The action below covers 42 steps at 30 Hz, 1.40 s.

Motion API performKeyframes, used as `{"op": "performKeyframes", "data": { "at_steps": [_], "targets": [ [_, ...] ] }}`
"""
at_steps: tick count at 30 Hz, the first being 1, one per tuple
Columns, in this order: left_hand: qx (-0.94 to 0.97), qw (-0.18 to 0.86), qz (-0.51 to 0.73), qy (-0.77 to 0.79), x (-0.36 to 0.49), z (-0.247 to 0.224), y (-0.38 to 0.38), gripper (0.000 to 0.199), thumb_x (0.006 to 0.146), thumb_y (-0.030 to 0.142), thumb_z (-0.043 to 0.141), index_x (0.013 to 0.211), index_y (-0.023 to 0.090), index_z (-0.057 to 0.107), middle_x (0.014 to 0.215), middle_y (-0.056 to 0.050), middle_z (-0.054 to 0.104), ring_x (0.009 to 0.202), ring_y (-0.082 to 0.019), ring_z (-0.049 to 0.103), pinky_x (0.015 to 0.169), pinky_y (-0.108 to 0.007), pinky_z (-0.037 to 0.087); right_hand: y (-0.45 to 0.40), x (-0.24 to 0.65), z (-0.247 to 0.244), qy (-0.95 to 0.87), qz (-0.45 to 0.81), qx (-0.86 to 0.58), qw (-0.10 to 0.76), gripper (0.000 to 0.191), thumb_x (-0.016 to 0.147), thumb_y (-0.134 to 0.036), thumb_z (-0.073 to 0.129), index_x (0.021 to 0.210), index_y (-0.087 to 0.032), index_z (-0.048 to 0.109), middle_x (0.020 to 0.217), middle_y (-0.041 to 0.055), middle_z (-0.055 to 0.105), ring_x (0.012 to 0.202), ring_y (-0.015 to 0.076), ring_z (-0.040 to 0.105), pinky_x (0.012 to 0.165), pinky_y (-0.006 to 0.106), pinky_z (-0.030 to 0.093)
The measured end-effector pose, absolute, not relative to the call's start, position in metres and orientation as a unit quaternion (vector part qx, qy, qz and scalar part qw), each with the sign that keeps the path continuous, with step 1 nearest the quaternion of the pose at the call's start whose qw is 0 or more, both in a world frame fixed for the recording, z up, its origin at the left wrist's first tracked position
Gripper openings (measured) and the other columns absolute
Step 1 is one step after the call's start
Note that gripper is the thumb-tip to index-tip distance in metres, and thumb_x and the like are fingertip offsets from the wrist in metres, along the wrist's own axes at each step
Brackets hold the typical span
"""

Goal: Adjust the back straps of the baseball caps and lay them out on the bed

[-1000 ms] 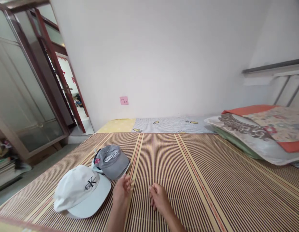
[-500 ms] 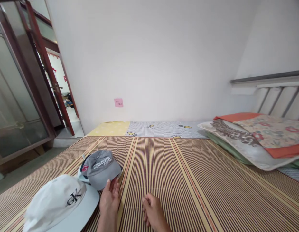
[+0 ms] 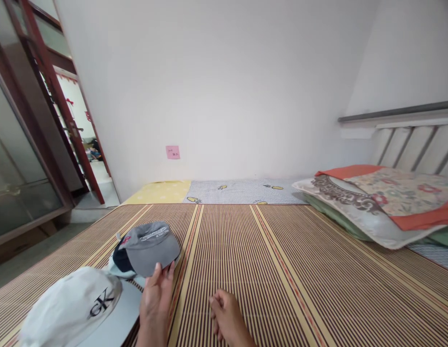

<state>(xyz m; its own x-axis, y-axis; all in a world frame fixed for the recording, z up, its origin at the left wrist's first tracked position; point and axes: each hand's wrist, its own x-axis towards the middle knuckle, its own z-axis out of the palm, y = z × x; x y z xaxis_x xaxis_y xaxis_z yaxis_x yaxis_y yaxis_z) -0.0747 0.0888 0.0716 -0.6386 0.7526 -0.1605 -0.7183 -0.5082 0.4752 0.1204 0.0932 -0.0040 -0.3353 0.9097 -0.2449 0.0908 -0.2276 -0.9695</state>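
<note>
My left hand (image 3: 156, 291) grips the brim of a grey baseball cap (image 3: 155, 246), thumb on top and fingers beneath. The cap has white lettering and a small red mark, and it tilts over another cap (image 3: 121, 260) with dark navy and pale blue parts, mostly hidden below. Nearer to me on the left lies a white cap (image 3: 72, 301) with black "CK" letters and a pale brim beside my left wrist. My right hand (image 3: 225, 313) rests on the striped mat (image 3: 241, 250), fingers curled closed with nothing visible in them.
Along the wall runs a yellow and checked cloth (image 3: 241, 190) with pineapple prints. Stacked pillows (image 3: 354, 207) with an orange-edged floral cover (image 3: 419, 193) lie at the right, near a white headrail (image 3: 408, 144). A pink note (image 3: 172, 152) is on the wall. An open door (image 3: 72, 130) stands at left.
My left hand has closed on the grey cap's brim and tilted the cap up, showing more of the cap beneath. My right hand stays curled. The view has shifted slightly.
</note>
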Motion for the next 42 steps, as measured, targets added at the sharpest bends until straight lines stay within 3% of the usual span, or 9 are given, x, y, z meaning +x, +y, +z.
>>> {"op": "performKeyframes", "data": {
  "at_steps": [6,9,13,16,19,22,26,37,42],
  "targets": [
    [0.126,0.554,0.800,0.191,-0.044,0.066,0.080,0.033,0.100,0.004,0.055,0.120,0.025,0.071,0.122,-0.008,0.081,0.118,-0.024,0.074,0.106,-0.048,0.060,0.098,0.117,-0.003,-0.471,0.666,-0.459,0.352,0.047,0.096,-0.062,0.061,0.073,-0.021,0.057,0.062,-0.0019,0.063,0.037,0.0092,0.052,0.035,0.021,0.034],
    [0.167,0.636,0.742,0.130,-0.026,0.048,0.081,0.040,0.102,0.005,0.052,0.123,0.031,0.073,0.125,-0.006,0.081,0.125,-0.022,0.071,0.108,-0.042,0.058,0.106,0.128,0.001,-0.355,0.738,-0.410,0.402,0.066,0.089,-0.082,0.055,0.084,-0.017,0.068,0.077,0.0077,0.073,0.057,0.0157,0.068,0.052,0.026,0.051],
    [0.163,0.692,0.693,0.123,0.004,0.033,0.084,0.030,0.097,0.004,0.059,0.098,0.025,0.081,0.117,-0.006,0.084,0.116,-0.020,0.075,0.108,-0.036,0.056,0.118,0.163,0.015,-0.189,0.799,-0.292,0.490,0.081,0.075,-0.093,0.058,0.098,-0.016,0.074,0.100,0.0151,0.080,0.091,0.0257,0.076,0.082,0.035,0.058],
    [0.146,0.698,0.669,0.209,0.031,0.037,0.077,0.014,0.086,0.006,0.076,0.089,0.018,0.080,0.107,-0.010,0.084,0.106,-0.023,0.077,0.106,-0.040,0.057,0.123,0.193,0.030,-0.223,0.771,-0.250,0.542,0.082,0.081,-0.091,0.051,0.112,-0.020,0.075,0.116,0.0150,0.080,0.113,0.0307,0.074,0.094,0.042,0.057],
    [0.192,0.728,0.600,0.271,0.050,0.045,0.067,0.025,0.076,0.015,0.089,0.099,0.013,0.080,0.105,-0.015,0.083,0.102,-0.030,0.078,0.101,-0.044,0.060,0.125,0.216,0.042,-0.256,0.750,-0.269,0.548,0.081,0.081,-0.087,0.056,0.120,-0.019,0.075,0.129,0.0163,0.078,0.126,0.0359,0.069,0.098,0.049,0.056],
    [0.216,0.753,0.533,0.321,0.055,0.047,0.064,0.040,0.075,0.033,0.093,0.104,0.010,0.079,0.105,-0.019,0.083,0.100,-0.034,0.078,0.093,-0.045,0.062,0.124,0.229,0.046,-0.246,0.725,-0.314,0.562,0.071,0.072,-0.074,0.079,0.113,-0.016,0.078,0.123,0.0180,0.080,0.123,0.0393,0.071,0.098,0.051,0.058],
    [0.167,0.745,0.562,0.318,0.047,0.050,0.071,0.046,0.080,0.046,0.087,0.110,0.013,0.080,0.115,-0.018,0.082,0.123,-0.038,0.071,0.109,-0.048,0.055,0.119,0.234,0.045,-0.243,0.703,-0.329,0.581,0.061,0.065,-0.056,0.093,0.110,-0.017,0.080,0.119,0.0150,0.082,0.118,0.0362,0.074,0.103,0.048,0.056],
    [0.237,0.613,0.668,0.350,0.010,0.071,0.076,0.039,0.069,0.030,0.094,0.102,0.014,0.081,0.105,-0.015,0.085,0.117,-0.037,0.074,0.109,-0.047,0.054,0.112,0.228,0.063,-0.480,0.641,-0.301,0.518,0.040,0.079,-0.054,0.084,0.096,-0.018,0.077,0.096,0.0104,0.082,0.099,0.0303,0.076,0.097,0.043,0.053],
    [0.273,0.524,0.719,0.366,0.012,0.084,0.073,0.040,0.066,0.020,0.090,0.105,0.017,0.080,0.110,-0.011,0.084,0.121,-0.034,0.071,0.110,-0.045,0.052,0.107,0.235,0.078,-0.575,0.527,-0.338,0.526,0.028,0.081,-0.036,0.075,0.103,-0.018,0.076,0.100,0.0098,0.081,0.097,0.0286,0.074,0.093,0.040,0.055]
  ]
}}
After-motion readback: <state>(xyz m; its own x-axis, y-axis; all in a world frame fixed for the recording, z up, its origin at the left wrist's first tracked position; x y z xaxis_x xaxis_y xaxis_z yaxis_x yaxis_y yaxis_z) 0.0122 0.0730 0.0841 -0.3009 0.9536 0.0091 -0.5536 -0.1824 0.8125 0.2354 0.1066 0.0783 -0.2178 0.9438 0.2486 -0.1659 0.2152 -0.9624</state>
